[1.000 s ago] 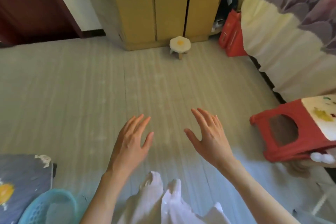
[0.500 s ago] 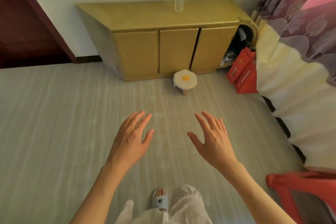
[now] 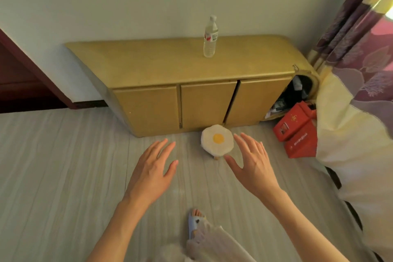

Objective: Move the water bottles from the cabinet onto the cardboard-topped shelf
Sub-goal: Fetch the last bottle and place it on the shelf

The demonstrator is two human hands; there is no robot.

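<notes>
I see one water bottle (image 3: 210, 37) standing upright on top of the yellow cabinet (image 3: 170, 64), right of the middle and toward the far edge by the wall; it is clear, with a white cap and a red and white label. The cabinet sits against the far wall and has three doors, all closed or nearly so (a dark gap shows between the middle and right doors). At its right end there is an open rounded nook with dark clutter inside that I cannot make out.

My left hand (image 3: 152, 171) hangs above the floor (image 3: 53, 166), palm down, its grip wide with fingers straight and spread, holding nothing. My right hand (image 3: 253, 166) is level with it and to the right, likewise spread and holding nothing. Both are well apart from the bottle and on the near side of the cabinet.

Between the hands and the cabinet doors stands a small stool (image 3: 217, 139) topped like a fried egg, just left of my right hand's fingers. Two red boxes (image 3: 295, 132) lean on the floor at the right, beside a cream and purple curtain (image 3: 350, 91). A foot in a pale slipper (image 3: 196, 222) shows at the near edge
</notes>
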